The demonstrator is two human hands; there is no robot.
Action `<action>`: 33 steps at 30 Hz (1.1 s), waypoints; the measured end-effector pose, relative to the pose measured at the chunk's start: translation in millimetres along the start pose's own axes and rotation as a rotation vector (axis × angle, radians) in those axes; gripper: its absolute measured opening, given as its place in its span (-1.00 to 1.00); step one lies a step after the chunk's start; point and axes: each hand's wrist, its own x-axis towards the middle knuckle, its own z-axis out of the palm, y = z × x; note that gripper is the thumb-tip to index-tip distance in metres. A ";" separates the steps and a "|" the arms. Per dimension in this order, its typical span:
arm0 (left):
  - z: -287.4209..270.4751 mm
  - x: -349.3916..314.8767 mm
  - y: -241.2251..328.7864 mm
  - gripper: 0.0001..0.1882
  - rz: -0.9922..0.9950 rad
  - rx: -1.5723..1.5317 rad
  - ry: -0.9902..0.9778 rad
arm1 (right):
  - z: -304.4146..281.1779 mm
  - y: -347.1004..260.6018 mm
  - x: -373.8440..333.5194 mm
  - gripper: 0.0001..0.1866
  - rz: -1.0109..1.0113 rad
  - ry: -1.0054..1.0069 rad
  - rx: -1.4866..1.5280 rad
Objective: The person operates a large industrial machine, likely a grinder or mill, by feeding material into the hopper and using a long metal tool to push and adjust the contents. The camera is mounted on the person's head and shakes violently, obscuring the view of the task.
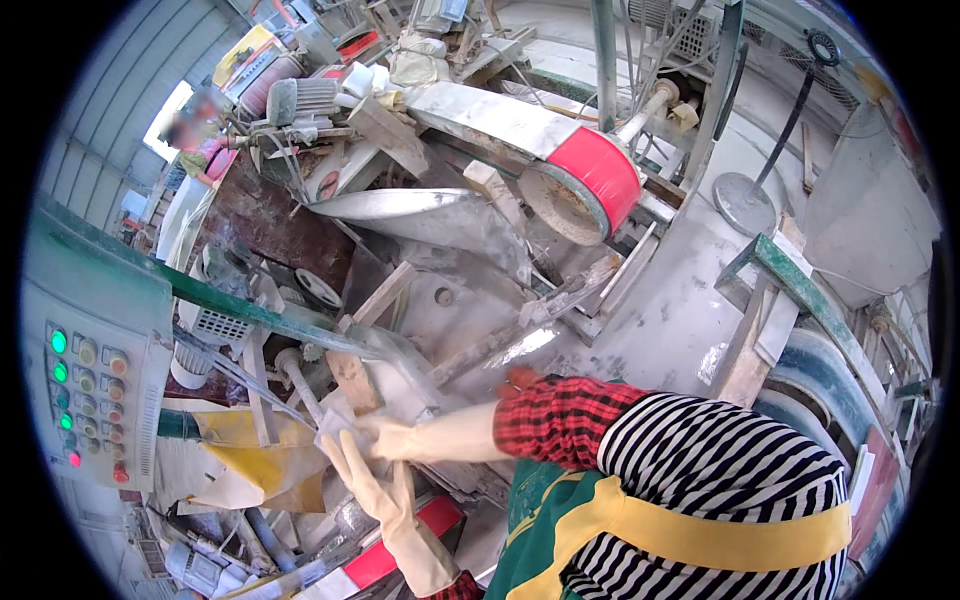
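1. The flat, pale grey, thin-looking piece [335, 422] is by the gloved fingertips; steady, even support would probably suit it, with loose glove rubber kept off its edges.
2. It looks matt and light; its outline is partly hidden, its material unclear.
3. The left cream rubber-gloved hand [380, 492] has fingers spread apart; the right cream rubber-gloved hand [387, 438] is just beside it, its grip impossible to tell.
4. Nearby stands a tan wooden block [353, 381].

Head cam (L fisheye of 2), facing down, near L hand [378, 488], R hand [390, 438].
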 end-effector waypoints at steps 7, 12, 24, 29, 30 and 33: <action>-47.1 -39.9 -74.4 -0.16 -0.314 0.243 -0.019 | -198.8 -74.5 -39.2 -0.46 -0.364 0.647 0.099; -96.5 -131.1 -167.3 -0.39 -0.646 0.727 0.097 | -405.4 -119.9 -71.1 -0.39 -0.677 1.231 -0.050; -76.8 -165.0 -179.3 -0.47 -0.652 0.961 0.075 | -558.5 -170.0 -107.2 -0.38 -0.224 1.510 -0.216; -74.5 -160.6 -164.9 -0.48 -0.677 0.948 0.077 | -559.4 -166.1 -109.3 -0.48 -0.080 1.247 0.014; -74.7 -160.6 -162.6 -0.48 -0.679 0.946 0.077 | -555.6 -165.0 -113.0 -0.50 -0.082 1.245 -0.048; -72.3 -155.5 -157.2 -0.49 -0.690 0.928 0.077 | -541.4 -153.5 -124.9 -0.57 -0.121 1.316 -0.381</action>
